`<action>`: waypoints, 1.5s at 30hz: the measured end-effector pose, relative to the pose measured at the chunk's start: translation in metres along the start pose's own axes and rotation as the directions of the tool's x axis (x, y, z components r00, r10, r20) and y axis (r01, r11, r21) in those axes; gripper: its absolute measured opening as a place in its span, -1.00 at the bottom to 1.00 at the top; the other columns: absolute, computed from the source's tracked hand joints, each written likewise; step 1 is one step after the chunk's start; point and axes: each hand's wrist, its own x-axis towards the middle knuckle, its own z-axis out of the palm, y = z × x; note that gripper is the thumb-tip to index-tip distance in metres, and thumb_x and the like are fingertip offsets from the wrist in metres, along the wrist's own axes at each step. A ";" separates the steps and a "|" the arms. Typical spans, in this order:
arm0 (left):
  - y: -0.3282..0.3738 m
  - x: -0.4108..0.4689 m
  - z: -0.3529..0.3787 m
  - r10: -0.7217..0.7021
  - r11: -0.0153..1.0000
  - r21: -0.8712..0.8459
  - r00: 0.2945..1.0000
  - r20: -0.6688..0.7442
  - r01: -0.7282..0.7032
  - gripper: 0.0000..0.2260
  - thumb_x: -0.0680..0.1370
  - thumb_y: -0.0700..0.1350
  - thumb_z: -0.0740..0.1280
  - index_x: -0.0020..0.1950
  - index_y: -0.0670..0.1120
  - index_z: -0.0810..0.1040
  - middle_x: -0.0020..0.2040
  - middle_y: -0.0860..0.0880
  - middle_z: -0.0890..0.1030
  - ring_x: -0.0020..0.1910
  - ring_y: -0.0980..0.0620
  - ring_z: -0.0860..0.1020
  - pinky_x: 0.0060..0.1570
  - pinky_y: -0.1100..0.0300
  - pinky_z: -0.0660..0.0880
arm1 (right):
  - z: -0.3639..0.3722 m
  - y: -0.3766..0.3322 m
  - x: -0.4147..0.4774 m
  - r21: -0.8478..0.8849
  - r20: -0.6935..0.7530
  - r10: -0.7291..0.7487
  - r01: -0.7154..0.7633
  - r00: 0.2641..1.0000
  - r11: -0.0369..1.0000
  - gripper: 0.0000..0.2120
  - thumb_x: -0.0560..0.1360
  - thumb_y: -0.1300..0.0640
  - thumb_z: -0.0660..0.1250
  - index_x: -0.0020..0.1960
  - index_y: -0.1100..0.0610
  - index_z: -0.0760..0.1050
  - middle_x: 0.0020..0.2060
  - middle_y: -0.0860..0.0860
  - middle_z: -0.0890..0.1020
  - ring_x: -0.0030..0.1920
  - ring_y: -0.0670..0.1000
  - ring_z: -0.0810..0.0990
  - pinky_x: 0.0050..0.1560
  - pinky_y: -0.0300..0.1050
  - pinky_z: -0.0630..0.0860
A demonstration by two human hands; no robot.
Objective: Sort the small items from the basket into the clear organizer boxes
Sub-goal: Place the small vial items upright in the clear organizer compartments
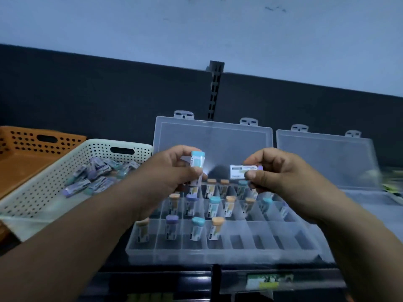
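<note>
A white perforated basket (pixel 43 184) at the left holds several small wrapped erasers (pixel 96 177). A clear organizer box (pixel 220 250) lies open in the middle, with several erasers standing upright in its compartments (pixel 214 207); the front-right compartments hold nothing. My left hand (pixel 168 177) grips a teal-capped eraser (pixel 197 162) upright above the box's back row, along with at least one more below it. My right hand (pixel 281 173) pinches a purple-capped eraser (pixel 244 171) held sideways, just right of the left hand.
An orange perforated basket (pixel 26 149) stands behind the white one at the far left. A second clear organizer box (pixel 327 153) sits open at the right, lid up against the dark back panel. A shelf edge with a label strip (pixel 268 281) runs along the front.
</note>
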 end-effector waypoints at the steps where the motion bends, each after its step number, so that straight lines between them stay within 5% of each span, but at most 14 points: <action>1: 0.000 0.003 0.013 0.008 1.000 0.024 1.000 0.029 -0.008 -0.73 0.52 -0.26 0.35 0.13 0.05 0.55 -0.10 -0.13 0.69 -0.22 0.02 0.56 -0.29 0.23 0.52 | -0.011 0.005 -0.006 -0.029 0.002 0.009 -0.009 1.000 1.000 -0.87 0.52 0.33 0.32 -0.03 0.14 0.58 -0.33 0.04 0.60 -0.30 -0.06 0.57 -0.23 -0.28 0.55; 6: -0.003 0.006 0.040 0.071 0.978 0.190 0.995 0.064 -0.083 -0.86 0.53 -0.29 0.34 0.00 -0.07 0.58 -0.23 -0.08 0.59 -0.31 0.09 0.53 -0.25 0.25 0.56 | -0.020 0.018 -0.016 -0.190 0.035 0.057 -0.049 0.998 0.981 -0.78 0.53 0.33 0.32 -0.03 0.00 0.53 -0.25 0.00 0.61 -0.24 -0.10 0.63 -0.20 -0.34 0.55; 9: -0.012 0.012 0.059 0.085 0.924 0.363 0.991 0.108 -0.119 -0.86 0.53 -0.22 0.36 -0.08 0.03 0.59 -0.24 -0.02 0.62 -0.33 0.13 0.48 -0.31 0.25 0.45 | -0.030 0.032 -0.017 -0.341 0.032 0.033 -0.020 0.999 0.940 -0.83 0.47 0.29 0.42 -0.11 0.05 0.49 -0.30 -0.05 0.60 -0.30 -0.12 0.58 -0.25 -0.27 0.49; 12: -0.016 0.014 0.075 0.084 0.874 0.469 0.990 0.114 -0.128 -0.81 0.50 -0.20 0.41 -0.10 0.12 0.61 -0.21 0.04 0.64 -0.30 0.11 0.56 -0.23 0.13 0.55 | -0.036 0.042 -0.018 -0.485 0.064 0.016 0.017 0.998 0.875 -0.87 0.47 0.17 0.43 -0.19 0.01 0.51 -0.41 -0.21 0.56 -0.39 -0.23 0.47 -0.36 -0.36 0.38; 16: -0.021 0.012 0.090 0.172 0.690 0.694 0.978 0.116 -0.204 -0.79 0.48 -0.14 0.44 0.06 0.11 0.61 -0.08 0.15 0.61 -0.13 0.22 0.56 -0.05 0.25 0.53 | -0.033 0.054 -0.020 -0.563 0.126 -0.003 0.074 0.992 0.823 -0.85 0.48 0.17 0.40 -0.22 -0.02 0.51 -0.36 -0.29 0.56 -0.30 -0.24 0.50 -0.28 -0.40 0.40; 19: -0.029 0.013 0.098 0.200 0.556 0.789 0.964 0.176 -0.260 -0.76 0.48 -0.11 0.43 0.14 0.07 0.59 0.07 0.13 0.61 0.04 0.18 0.53 0.03 0.31 0.43 | -0.027 0.065 -0.020 -0.625 0.178 -0.016 0.125 0.984 0.770 -0.87 0.48 0.15 0.37 -0.21 -0.02 0.50 -0.23 -0.13 0.62 -0.18 -0.15 0.56 -0.12 -0.23 0.50; 27: -0.047 0.016 0.108 0.191 0.451 0.854 0.963 0.193 -0.260 -0.80 0.49 -0.10 0.40 0.10 0.08 0.59 0.01 0.13 0.59 0.01 0.10 0.51 0.02 0.24 0.33 | -0.016 0.089 -0.022 -0.658 0.186 -0.065 0.173 0.980 0.732 -0.82 0.50 0.15 0.33 -0.19 -0.11 0.43 -0.17 -0.11 0.56 -0.10 -0.14 0.43 -0.19 -0.43 0.27; 34: -0.053 0.018 0.105 0.193 0.399 0.875 0.958 0.213 -0.274 -0.76 0.50 -0.02 0.36 0.15 0.15 0.52 0.12 0.19 0.55 0.13 0.13 0.42 0.18 0.21 0.16 | -0.014 0.096 -0.025 -0.654 0.178 -0.060 0.164 0.982 0.738 -0.90 0.47 0.13 0.37 -0.10 -0.05 0.51 -0.11 -0.13 0.60 0.01 -0.10 0.47 0.02 -0.17 0.43; 45: -0.038 0.002 0.042 0.378 0.437 0.866 0.923 0.069 -0.244 -0.55 0.49 0.08 0.38 0.37 0.11 0.40 0.29 0.14 0.46 0.25 0.16 0.39 0.27 0.17 0.35 | 0.005 0.024 -0.005 -0.645 0.149 -0.151 0.212 0.977 0.734 -0.76 0.51 -0.01 0.36 0.17 -0.06 0.52 0.04 -0.15 0.60 0.08 -0.12 0.53 0.11 -0.17 0.47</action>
